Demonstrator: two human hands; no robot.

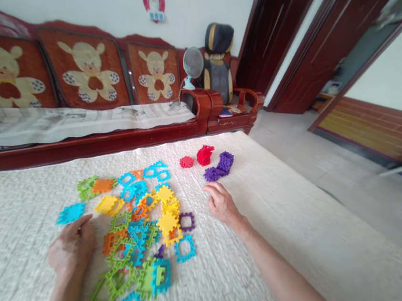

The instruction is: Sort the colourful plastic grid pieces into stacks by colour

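A heap of flat, toothed plastic tiles (136, 219) in blue, green, yellow and orange lies on a cream quilted cloth (301, 216). My left hand (72, 245) rests at the heap's left edge, fingers curled, just below a loose blue tile (70, 213). My right hand (221, 202) lies to the right of the heap, fingers loosely bent with nothing in them, just below a small purple pile (219, 167). Beside the purple pile sit a red stack (205, 155) and a single red tile (187, 161). A purple frame tile (186, 221) lies between the heap and my right hand.
A dark wooden bench (114, 140) with bear-pattern cushions runs along the far edge of the cloth. A small fan (192, 65) and a backpack (217, 62) stand at its right end. Wooden doors (282, 36) and bare floor (351, 178) are to the right.
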